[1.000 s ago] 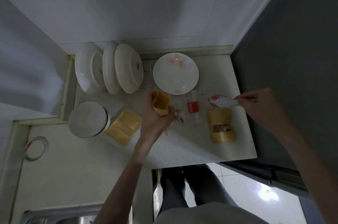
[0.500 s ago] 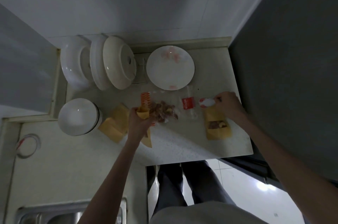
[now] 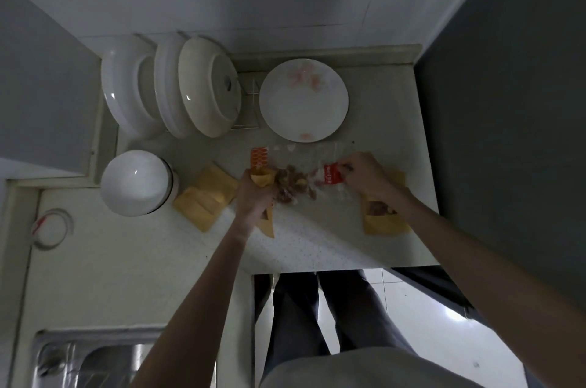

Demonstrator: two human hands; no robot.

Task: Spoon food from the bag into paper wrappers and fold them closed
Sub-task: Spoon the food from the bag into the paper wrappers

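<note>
The bag [image 3: 304, 180] is clear plastic with a red label, lying crumpled on the pale speckled bench [image 3: 317, 248], just near of the flowered plate [image 3: 303, 100]. Inside it sits a heap of brownish food pieces [image 3: 290, 186], bunched toward its left end.

The left hand [image 3: 253, 197] grips a yellow-brown paper wrapper [image 3: 262, 180], its fingers curled round the paper so that the open top pokes out on the far side, touching the left edge of the food. A strip with an orange pattern [image 3: 259, 158] stands just beyond that wrapper.

The right hand [image 3: 364, 176] has its fingers curled at the bag's red label; whether they pinch the label or a spoon handle I cannot tell, as the spot is dim and blurred.

Under the right wrist lies a filled wrapper [image 3: 382, 218], open at its top with brown food showing inside. Left of the left hand lies a stack of empty wrappers [image 3: 207, 197]. Further left is an upturned white bowl [image 3: 136, 183], and behind it several dishes stand on edge in a rack [image 3: 177, 89].
</note>
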